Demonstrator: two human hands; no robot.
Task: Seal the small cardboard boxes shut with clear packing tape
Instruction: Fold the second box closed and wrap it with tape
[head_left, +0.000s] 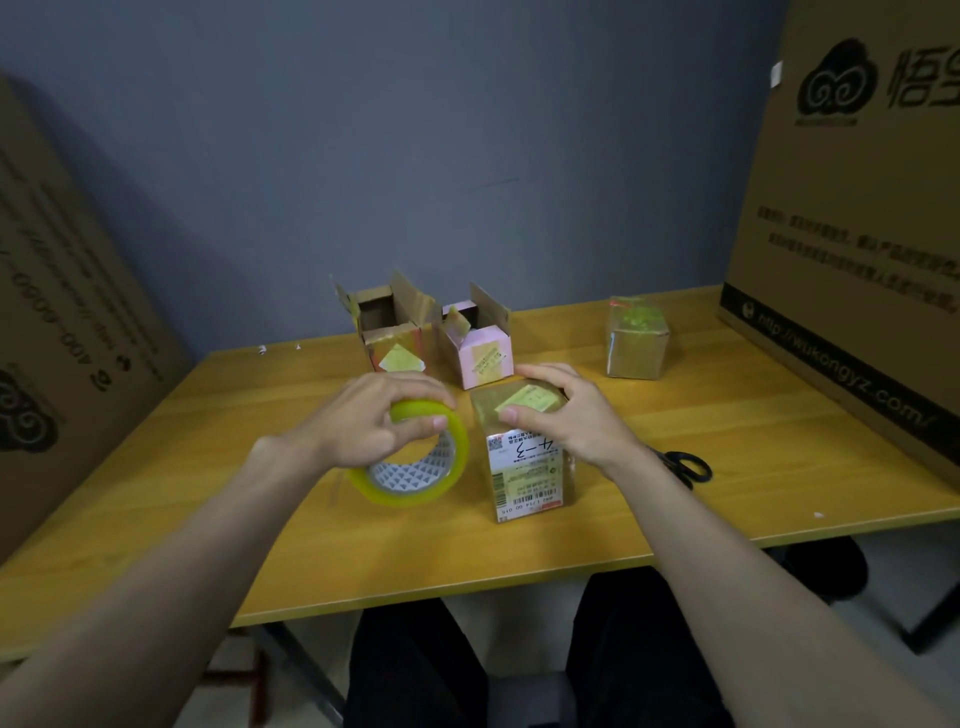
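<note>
A small brown cardboard box with a white shipping label stands upright at the middle of the table. My right hand lies flat on its closed top, fingers wrapped over the far edge. Just left of it, my left hand grips a roll of clear yellowish packing tape, tilted on its edge against the table. Behind stand a brown box and a pink box, both with flaps open. A taped brown box sits apart at the back right.
Black-handled scissors lie on the wooden table just right of my right wrist. Large printed cartons stand on the left and on the right. A grey wall is behind; my legs show under the table's front edge.
</note>
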